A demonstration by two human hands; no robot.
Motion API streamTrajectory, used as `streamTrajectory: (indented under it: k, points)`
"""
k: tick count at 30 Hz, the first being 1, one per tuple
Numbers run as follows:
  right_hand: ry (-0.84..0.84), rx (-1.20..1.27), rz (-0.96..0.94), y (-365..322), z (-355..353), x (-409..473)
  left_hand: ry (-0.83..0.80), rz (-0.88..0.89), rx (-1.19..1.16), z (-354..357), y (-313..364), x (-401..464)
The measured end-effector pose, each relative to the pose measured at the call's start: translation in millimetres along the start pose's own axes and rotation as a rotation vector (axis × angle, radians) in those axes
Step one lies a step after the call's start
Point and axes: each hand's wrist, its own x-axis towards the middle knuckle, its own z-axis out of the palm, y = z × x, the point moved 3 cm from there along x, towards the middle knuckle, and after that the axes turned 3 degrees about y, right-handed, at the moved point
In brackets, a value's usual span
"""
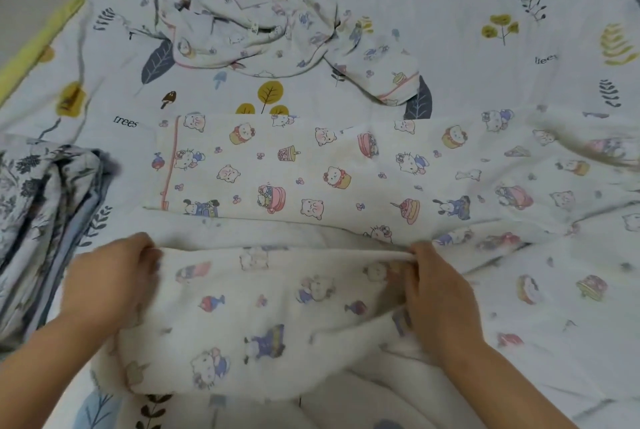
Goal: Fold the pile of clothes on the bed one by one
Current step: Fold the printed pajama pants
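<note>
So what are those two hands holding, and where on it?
Both the left hand and right hand grip the cartoon-print garment along its near folded edge, one at each end of the fold.

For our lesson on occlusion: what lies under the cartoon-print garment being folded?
Under the cartoon-print garment lies the leaf-print bedsheet, visible around its edges. Both the left hand and right hand grip its folded edge. Anything beneath the cloth is covered.

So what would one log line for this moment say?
step: folding cartoon-print garment | left hand: grips folded edge | right hand: grips folded edge | crumpled garment: waiting
</note>
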Motion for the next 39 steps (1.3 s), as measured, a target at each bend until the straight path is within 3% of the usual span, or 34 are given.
streamTrajectory:
  k: [2, 6, 10, 12, 14, 16, 18, 20, 23, 28, 31, 34, 39]
  points:
    - [-0.003, -0.023, -0.052, -5, 10, 2, 0.035, -0.041, 0.016, 1, -8, 4]
    - [0.038, -0.284, -0.104, 3, 40, 5, 0.156, 0.144, -0.008, 10, 27, -7]
    - [-0.117, -0.361, -0.035, 19, 66, -7, -0.043, 0.456, -0.031, 43, 89, -44]
    - [-0.244, -0.397, -0.022, 31, 77, -12, -0.241, 0.587, 0.064, 71, 100, -58]
    - [-0.261, -0.421, -0.070, 28, 71, -13, -0.357, 0.573, 0.112, 84, 106, -60]
    - [-0.255, -0.348, -0.119, 25, 57, -4, -0.374, 0.507, 0.037, 73, 122, -55]
    - [-0.186, -0.232, -0.158, 26, 42, 0, -0.274, 0.486, -0.107, 54, 145, -53]
    - [-0.006, -0.168, -0.179, 35, 27, 1, -0.150, 0.542, -0.230, 43, 170, -52]
    - [0.097, -0.180, -0.177, 52, 11, 2, -0.172, 0.702, -0.365, 38, 210, -56]
    - [0.020, -0.375, -0.021, 89, -10, 6, -0.246, 0.836, -0.357, 34, 265, -72]
    - [-0.059, -0.496, 0.093, 95, -27, 4, -0.458, 0.725, -0.128, 44, 286, -87]
    - [-0.130, -0.514, 0.179, 105, -38, 0, -0.522, 0.779, 0.035, 52, 293, -96]
    - [-0.033, -0.534, 0.358, 129, -66, -3, -0.569, 0.880, -0.250, 34, 295, -91]
